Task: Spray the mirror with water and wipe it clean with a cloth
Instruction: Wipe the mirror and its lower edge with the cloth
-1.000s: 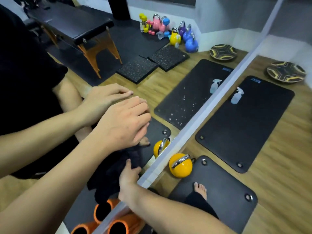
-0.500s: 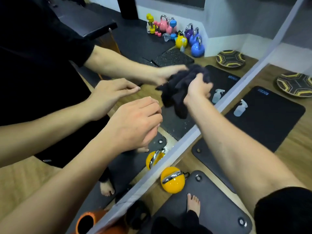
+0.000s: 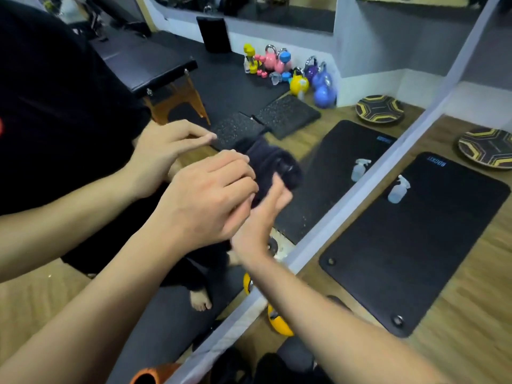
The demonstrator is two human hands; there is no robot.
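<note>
A large mirror [image 3: 304, 128] with a white frame [image 3: 357, 192] fills the left of the head view. My left hand [image 3: 207, 203] rests against the glass with loosely bent fingers and holds nothing. My right hand [image 3: 263, 220], blurred by motion, presses a dark cloth [image 3: 274, 167] onto the mirror just beyond the left hand's fingertips. A clear spray bottle [image 3: 397, 189] stands on a black mat [image 3: 401, 259] on the floor to the right, apart from both hands. Its reflection shows in the glass.
A yellow kettlebell [image 3: 279, 325] sits on the floor at the mirror's base under my right forearm. An orange foam roller [image 3: 149, 375] lies at the bottom edge. A round black-and-yellow disc [image 3: 484, 148] lies on the wooden floor far right.
My right hand swept the cloth up and right across the glass, then back down-left to beside my left hand. The left hand stayed against the mirror, its fingers now more bent.
</note>
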